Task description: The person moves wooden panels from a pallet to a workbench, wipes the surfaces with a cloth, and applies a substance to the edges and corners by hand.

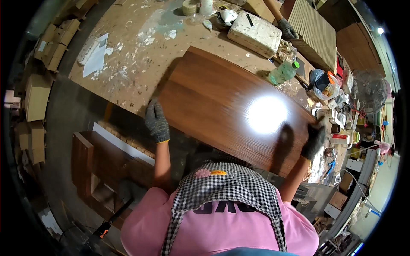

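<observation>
A wide brown wood-grain panel lies tilted across the worktable in front of me, with a bright glare on its right half. My left hand, in a grey knitted glove with a yellow cuff edge, grips the panel's left edge near its front corner. At the opposite end, my right hand, in a dark glove, holds the right edge. Its fingertips are dark and partly hidden. The hand's shadow falls on the panel.
On the paint-spotted worktable stand a green-capped bottle, a stained white box and a paper sheet. A co-worker's gloved hand rests by a stack of panels. More brown boards stand low at left.
</observation>
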`<move>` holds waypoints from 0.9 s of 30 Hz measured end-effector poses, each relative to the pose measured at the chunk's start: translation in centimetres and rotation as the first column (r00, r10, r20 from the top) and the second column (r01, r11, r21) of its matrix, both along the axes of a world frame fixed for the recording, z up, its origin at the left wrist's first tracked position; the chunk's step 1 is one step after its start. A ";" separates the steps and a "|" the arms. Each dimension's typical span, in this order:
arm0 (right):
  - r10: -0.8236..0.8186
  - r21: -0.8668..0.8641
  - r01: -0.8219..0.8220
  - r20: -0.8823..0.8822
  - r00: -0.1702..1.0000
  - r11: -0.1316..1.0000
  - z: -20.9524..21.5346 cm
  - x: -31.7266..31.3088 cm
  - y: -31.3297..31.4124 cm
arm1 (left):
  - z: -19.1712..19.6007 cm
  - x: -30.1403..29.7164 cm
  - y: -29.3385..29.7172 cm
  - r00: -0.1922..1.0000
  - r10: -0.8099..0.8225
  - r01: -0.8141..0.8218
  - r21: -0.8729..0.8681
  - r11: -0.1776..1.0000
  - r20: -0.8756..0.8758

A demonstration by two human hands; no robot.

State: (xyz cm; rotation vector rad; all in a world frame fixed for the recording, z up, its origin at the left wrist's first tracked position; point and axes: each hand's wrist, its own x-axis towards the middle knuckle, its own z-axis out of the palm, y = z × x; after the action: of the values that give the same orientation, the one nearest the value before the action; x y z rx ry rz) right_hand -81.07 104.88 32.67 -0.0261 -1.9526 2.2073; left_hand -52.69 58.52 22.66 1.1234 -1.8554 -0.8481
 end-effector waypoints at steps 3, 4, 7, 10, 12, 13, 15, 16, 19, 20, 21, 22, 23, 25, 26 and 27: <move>0.342 -0.011 -0.349 0.232 0.910 0.937 1.8 -1.2 -12.9 | 0.3 0.1 0.1 1.000 0.000 0.001 0.049 0.999 -0.019; 0.522 0.116 -0.565 0.267 0.810 0.817 2.2 -2.2 -17.7 | 0.3 0.0 0.1 0.999 0.011 -0.008 0.055 0.998 -0.052; 0.774 0.540 -0.648 -0.012 0.633 0.538 -0.7 -4.9 -31.1 | 0.5 -0.3 0.1 0.997 0.032 -0.027 0.078 0.997 -0.064; 0.832 0.864 -0.333 -0.159 0.531 0.377 -1.6 -5.6 -41.5 | -0.2 0.2 0.0 0.994 0.045 -0.033 0.118 0.992 -0.101; 0.888 0.932 -0.115 -0.283 0.362 0.344 -2.9 -7.5 -45.2 | 0.4 -0.1 0.2 0.995 0.020 -0.006 0.138 0.990 -0.098; 0.893 0.943 -0.105 -0.259 0.369 0.317 -3.9 -8.6 -46.2 | 0.6 -0.3 0.2 0.996 -0.010 0.024 0.150 0.988 -0.093; 0.892 0.943 -0.047 -0.294 0.344 0.330 -4.9 -8.9 -47.9 | 0.8 0.0 0.3 0.995 -0.019 0.033 0.148 0.989 -0.095; 0.896 0.945 -0.051 -0.289 0.337 0.324 -5.2 -8.8 -48.3 | 0.9 0.2 0.2 0.994 -0.034 0.048 0.139 0.989 -0.101; 0.930 0.963 -0.078 -0.225 0.291 0.258 -5.2 -8.9 -48.7 | 1.2 -0.1 0.1 0.994 -0.013 0.021 0.075 0.997 -0.112; 0.931 0.965 -0.077 -0.221 0.292 0.253 -5.1 -8.8 -48.7 | 1.2 -0.2 0.1 0.994 -0.013 0.022 0.081 0.997 -0.113; 0.945 0.973 -0.079 -0.191 0.265 0.218 -5.2 -9.0 -48.8 | 1.1 -0.2 0.1 0.994 -0.003 0.013 0.086 0.996 -0.112; 0.958 0.980 -0.080 -0.160 0.239 0.183 -5.2 -9.1 -48.9 | 1.1 -0.3 0.1 0.994 0.006 0.004 0.091 0.996 -0.110; 0.958 0.980 -0.078 -0.158 0.240 0.182 -5.2 -9.2 -48.9 | 1.0 -0.3 0.1 0.994 0.005 0.006 0.093 0.996 -0.113; 0.938 0.975 -0.026 -0.205 0.279 0.221 -5.3 -9.4 -48.9 | 0.9 -0.4 0.2 0.991 0.011 0.012 0.170 0.985 -0.134; 0.938 0.975 -0.025 -0.204 0.281 0.219 -5.3 -9.5 -48.9 | 1.0 -0.3 0.1 0.991 0.010 0.014 0.171 0.985 -0.135; 0.957 0.982 -0.059 -0.161 0.240 0.180 -4.8 -9.2 -49.1 | 1.1 -0.2 0.0 0.994 0.001 0.017 0.160 0.987 -0.111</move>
State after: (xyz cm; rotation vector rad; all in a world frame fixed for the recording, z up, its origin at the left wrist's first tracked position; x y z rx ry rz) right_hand -90.30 55.79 27.87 1.9858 -2.2138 0.5467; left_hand -52.93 58.53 23.79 1.1437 -1.7254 -1.0596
